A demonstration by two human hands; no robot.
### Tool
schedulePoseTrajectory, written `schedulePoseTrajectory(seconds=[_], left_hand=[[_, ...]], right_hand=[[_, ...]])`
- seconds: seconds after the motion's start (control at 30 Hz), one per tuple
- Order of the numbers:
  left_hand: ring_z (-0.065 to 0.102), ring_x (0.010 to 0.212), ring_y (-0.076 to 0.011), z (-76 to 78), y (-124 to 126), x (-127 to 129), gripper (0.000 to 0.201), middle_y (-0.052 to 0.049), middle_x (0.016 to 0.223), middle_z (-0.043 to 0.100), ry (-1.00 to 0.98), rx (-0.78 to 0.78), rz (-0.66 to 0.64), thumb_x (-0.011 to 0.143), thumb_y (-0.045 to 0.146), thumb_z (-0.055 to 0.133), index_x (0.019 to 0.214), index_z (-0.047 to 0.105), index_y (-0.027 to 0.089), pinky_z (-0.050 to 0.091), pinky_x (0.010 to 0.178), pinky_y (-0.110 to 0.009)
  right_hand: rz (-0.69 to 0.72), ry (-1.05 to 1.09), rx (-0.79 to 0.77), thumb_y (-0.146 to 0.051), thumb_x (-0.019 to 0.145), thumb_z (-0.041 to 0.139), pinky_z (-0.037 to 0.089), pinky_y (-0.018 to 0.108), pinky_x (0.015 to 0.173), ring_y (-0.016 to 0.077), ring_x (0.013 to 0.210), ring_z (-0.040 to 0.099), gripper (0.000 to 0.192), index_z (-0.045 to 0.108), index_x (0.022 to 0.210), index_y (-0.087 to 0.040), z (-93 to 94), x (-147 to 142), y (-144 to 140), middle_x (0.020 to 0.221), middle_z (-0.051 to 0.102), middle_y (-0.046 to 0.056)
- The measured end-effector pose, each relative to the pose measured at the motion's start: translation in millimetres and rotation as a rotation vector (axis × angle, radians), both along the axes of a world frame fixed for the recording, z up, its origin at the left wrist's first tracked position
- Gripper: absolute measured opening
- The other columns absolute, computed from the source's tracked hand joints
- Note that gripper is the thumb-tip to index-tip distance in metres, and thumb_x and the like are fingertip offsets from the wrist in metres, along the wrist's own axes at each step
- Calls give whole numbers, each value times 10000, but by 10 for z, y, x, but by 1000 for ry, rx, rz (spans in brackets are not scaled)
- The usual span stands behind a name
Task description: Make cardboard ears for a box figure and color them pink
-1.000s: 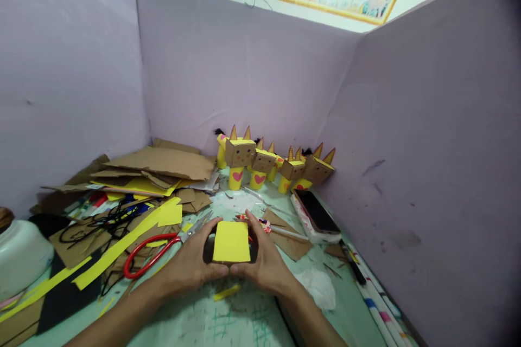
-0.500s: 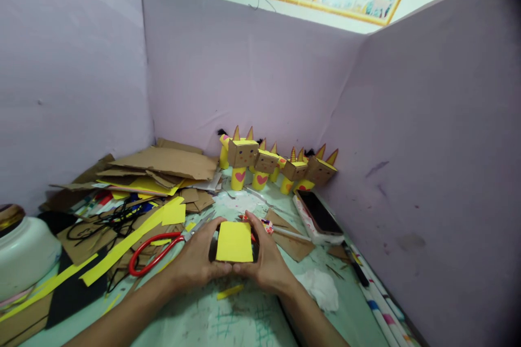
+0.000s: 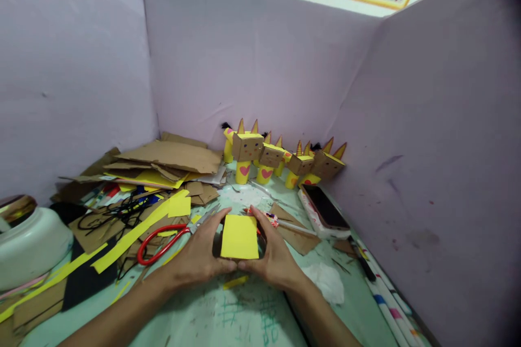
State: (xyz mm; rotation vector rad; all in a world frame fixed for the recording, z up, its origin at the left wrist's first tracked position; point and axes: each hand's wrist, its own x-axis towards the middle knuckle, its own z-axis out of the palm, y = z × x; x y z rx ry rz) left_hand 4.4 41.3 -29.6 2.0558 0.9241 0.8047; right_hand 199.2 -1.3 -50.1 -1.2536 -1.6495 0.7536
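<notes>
A small box with a yellow paper top [image 3: 240, 236] sits between both my hands on the green table [image 3: 244, 320]. My left hand [image 3: 198, 256] grips its left side, thumb at the near edge. My right hand [image 3: 275, 257] grips its right side, fingers reaching past the far edge. Red-handled scissors [image 3: 163, 242] lie just left of my left hand. A small yellow paper strip [image 3: 235, 282] lies on the table below my thumbs.
Several cardboard figures with yellow bodies and pink hearts [image 3: 280, 160] stand along the back wall. A cardboard and yellow paper pile [image 3: 163, 165] fills the left. A white jar [image 3: 30, 241] is far left. A phone [image 3: 325, 207], pens [image 3: 386, 295] and crumpled tissue [image 3: 325, 282] lie right.
Both hands keep the same hold on the yellow-topped box. The view has shifted slightly, so everything sits a little to the right and higher.
</notes>
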Motion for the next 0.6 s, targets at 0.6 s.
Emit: schedulePoseTrajectory(seconds=[0.6], left_hand=[[495,1100,-273,136,-387,76,612,-116,1225,495,-150,-62,206,878,500,385,1386,253,187,381,931,-407]], right_hand=[[-218,350,-136,-232,549,785,423,446,956,302,1175,484,1127,86,1433,-225,110,-348,-125,1340,456,126]])
